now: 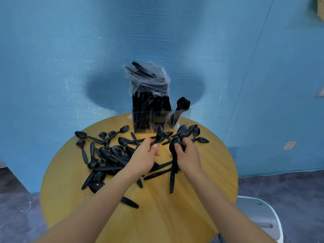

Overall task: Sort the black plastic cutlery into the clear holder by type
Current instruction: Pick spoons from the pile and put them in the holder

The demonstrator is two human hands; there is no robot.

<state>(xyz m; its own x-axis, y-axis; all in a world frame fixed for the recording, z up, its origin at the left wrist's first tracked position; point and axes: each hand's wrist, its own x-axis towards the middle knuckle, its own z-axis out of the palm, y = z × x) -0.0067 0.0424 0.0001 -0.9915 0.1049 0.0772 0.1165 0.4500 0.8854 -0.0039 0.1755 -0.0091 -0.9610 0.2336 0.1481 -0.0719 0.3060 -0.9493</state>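
Wall (52, 50): blue, rough-textured, right behind everything.
Table (157, 207): round, yellow wood, pushed up to the wall.
Chair (259, 213): white, tucked at the table's right edge.
Bag (149, 76): clear plastic with black cutlery inside, resting on top of the holder.
Holder (160, 120): clear, three compartments, at the far edge of the table — knives left, forks middle, a few spoons leaning in the right one.
Loose cutlery (105, 155): mostly spoons, scattered across the table's left half and just before the holder.
Left hand (146, 155): curled round a few pieces (158, 134), their heads pointing up toward the holder.
Right hand (188, 155): gripping a bundle of spoons (175, 146) — bowls up, handles hanging below the fist.
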